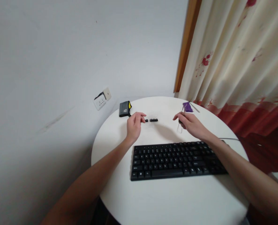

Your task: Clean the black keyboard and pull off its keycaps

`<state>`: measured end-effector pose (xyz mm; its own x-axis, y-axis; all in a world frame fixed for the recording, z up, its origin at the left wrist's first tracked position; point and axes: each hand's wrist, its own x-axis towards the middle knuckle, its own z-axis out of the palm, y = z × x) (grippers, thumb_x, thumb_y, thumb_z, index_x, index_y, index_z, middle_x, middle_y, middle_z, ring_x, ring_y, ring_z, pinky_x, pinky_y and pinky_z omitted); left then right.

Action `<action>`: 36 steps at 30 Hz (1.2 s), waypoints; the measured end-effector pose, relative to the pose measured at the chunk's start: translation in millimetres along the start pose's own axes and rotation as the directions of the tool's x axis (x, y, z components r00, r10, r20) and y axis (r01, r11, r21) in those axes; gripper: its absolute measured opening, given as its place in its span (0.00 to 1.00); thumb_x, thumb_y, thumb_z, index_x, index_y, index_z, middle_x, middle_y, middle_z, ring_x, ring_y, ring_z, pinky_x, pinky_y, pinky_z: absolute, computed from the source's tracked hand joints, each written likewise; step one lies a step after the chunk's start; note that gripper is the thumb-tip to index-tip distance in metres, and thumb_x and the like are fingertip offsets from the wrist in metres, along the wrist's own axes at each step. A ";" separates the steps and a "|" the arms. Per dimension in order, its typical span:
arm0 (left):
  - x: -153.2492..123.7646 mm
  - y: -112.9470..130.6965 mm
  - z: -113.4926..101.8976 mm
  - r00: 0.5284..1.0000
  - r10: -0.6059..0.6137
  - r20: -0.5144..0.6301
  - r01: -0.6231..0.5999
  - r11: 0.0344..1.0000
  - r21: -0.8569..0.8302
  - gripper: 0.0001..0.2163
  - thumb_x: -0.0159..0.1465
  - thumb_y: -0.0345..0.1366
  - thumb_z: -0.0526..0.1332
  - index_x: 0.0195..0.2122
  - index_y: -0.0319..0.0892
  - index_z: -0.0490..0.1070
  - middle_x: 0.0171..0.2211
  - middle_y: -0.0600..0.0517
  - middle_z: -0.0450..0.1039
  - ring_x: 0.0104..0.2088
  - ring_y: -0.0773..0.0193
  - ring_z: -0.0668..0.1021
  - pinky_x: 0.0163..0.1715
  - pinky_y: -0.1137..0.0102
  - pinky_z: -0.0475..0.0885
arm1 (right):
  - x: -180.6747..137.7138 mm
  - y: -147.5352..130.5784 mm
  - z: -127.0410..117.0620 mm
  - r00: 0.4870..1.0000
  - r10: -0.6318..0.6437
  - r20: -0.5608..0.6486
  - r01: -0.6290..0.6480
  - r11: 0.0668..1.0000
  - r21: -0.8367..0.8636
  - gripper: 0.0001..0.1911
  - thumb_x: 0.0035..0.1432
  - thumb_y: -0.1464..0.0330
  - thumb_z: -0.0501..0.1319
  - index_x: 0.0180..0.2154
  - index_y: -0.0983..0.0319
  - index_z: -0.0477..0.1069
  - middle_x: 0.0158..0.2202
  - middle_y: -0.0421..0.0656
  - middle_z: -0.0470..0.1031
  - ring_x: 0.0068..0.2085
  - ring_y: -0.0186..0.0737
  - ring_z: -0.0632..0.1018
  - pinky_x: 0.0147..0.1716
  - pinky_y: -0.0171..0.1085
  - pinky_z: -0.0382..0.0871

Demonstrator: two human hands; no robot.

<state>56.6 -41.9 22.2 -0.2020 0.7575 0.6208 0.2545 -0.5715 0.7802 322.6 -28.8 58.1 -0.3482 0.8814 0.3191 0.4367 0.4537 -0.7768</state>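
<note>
Tabletop (167, 200), round and white, carries a black keyboard (176, 159) close to me. Beyond it I see my right hand (191, 125) closed around a clear tool (179, 128), and my left hand (134, 125) curled, fingertips at a row of loose keycaps (153, 120); whether it pinches one I cannot tell.

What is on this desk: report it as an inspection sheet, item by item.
Surface: round white table.
Job's things: black keyboard; loose black keycaps in a row behind it.
Clutter: black pouch, purple item, thin stick.
Grippers: left hand curled beside the keycaps; right hand pinches a clear tool.
Cables: thin cable by the right forearm; dark plug in the wall socket.
Surroundings: white wall, floral curtain.
</note>
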 end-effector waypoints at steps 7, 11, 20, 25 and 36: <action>-2.5 -0.3 1.9 1.000 -0.012 0.023 0.011 1.000 0.027 0.18 0.71 0.44 0.51 0.34 0.39 0.75 0.23 0.52 0.70 0.23 0.69 0.68 0.23 0.71 0.61 | -16.5 4.7 -5.9 0.939 -0.087 0.333 0.115 0.991 -0.066 0.17 0.65 0.58 0.54 0.38 0.63 0.75 0.30 0.43 0.75 0.32 0.39 0.73 0.34 0.36 0.65; -3.0 0.4 3.3 1.000 -0.003 0.022 0.002 0.999 0.039 0.18 0.71 0.45 0.51 0.34 0.39 0.75 0.22 0.52 0.70 0.23 0.68 0.68 0.24 0.72 0.62 | -17.2 7.0 -5.1 0.902 -0.100 0.420 0.150 0.985 -0.087 0.16 0.64 0.58 0.56 0.36 0.63 0.75 0.31 0.44 0.77 0.33 0.40 0.74 0.36 0.37 0.66; -3.1 -0.4 4.2 0.999 -0.022 0.026 0.022 0.999 0.026 0.19 0.70 0.47 0.52 0.34 0.40 0.75 0.23 0.52 0.70 0.23 0.67 0.68 0.25 0.71 0.61 | -18.7 6.9 -2.5 0.854 -0.107 0.509 0.154 0.987 -0.051 0.17 0.64 0.59 0.56 0.37 0.63 0.78 0.31 0.43 0.78 0.32 0.40 0.74 0.34 0.37 0.66; -3.9 2.1 4.9 0.999 -0.021 0.039 0.020 0.999 0.033 0.18 0.70 0.46 0.52 0.34 0.40 0.75 0.22 0.52 0.70 0.23 0.67 0.67 0.24 0.71 0.62 | -21.1 8.4 -1.8 0.812 -0.112 0.573 0.155 0.987 -0.028 0.16 0.63 0.59 0.57 0.38 0.62 0.79 0.34 0.44 0.80 0.34 0.40 0.76 0.38 0.37 0.67; -3.4 0.6 5.8 0.998 -0.007 0.056 0.005 0.999 0.036 0.19 0.70 0.47 0.52 0.34 0.40 0.75 0.23 0.52 0.70 0.24 0.66 0.68 0.26 0.70 0.63 | -18.2 20.7 15.9 0.883 -0.022 0.469 0.073 0.993 -0.091 0.20 0.65 0.58 0.54 0.33 0.63 0.77 0.30 0.44 0.79 0.33 0.40 0.76 0.37 0.36 0.67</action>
<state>63.0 -43.1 20.1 -0.1509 0.7782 0.6097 0.2874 -0.5556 0.7802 324.8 -37.6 27.6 -0.7061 0.7068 0.0440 0.4836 0.5266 -0.6992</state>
